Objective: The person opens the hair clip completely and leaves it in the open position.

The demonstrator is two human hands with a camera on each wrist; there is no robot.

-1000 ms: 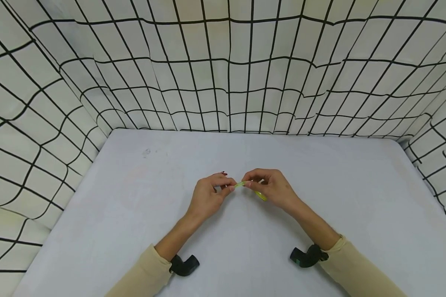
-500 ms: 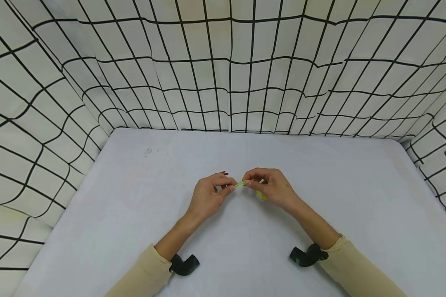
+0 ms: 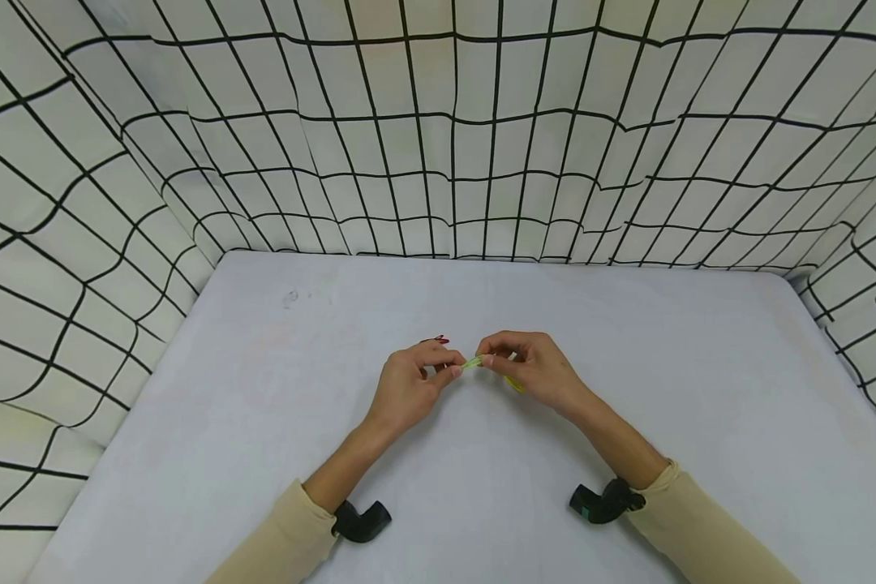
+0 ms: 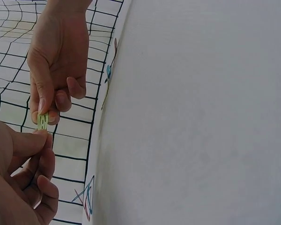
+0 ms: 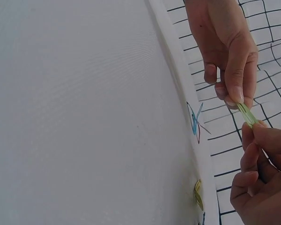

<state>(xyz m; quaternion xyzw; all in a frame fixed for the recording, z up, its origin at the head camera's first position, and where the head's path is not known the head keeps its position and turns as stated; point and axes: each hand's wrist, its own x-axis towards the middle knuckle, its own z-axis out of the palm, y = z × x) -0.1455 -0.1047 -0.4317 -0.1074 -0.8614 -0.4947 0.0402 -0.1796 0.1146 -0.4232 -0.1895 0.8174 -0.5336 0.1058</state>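
Note:
A short bundle of thin yellow-green strands (image 3: pixel 471 362) stretches between my two hands. My left hand (image 3: pixel 411 385) pinches one end between thumb and index finger. From the other side, the thumb and index finger of my right hand (image 3: pixel 545 375) pinch the opposite end. The strands run side by side in the left wrist view, with narrow gaps in the bundle (image 4: pixel 42 122). Both ends are hidden under the fingertips. Just beyond my left hand lie thin red and blue strands (image 5: pixel 195 122). Close to my right hand is a yellow strand piece (image 5: pixel 198 194), partly covered in the head view.
The white table (image 3: pixel 321 316) spreads around both hands. A white wall with black netting (image 3: pixel 474 146) rises behind its far edge and along both sides. Curved black wrist mounts (image 3: pixel 363 521) stick out by both sleeves.

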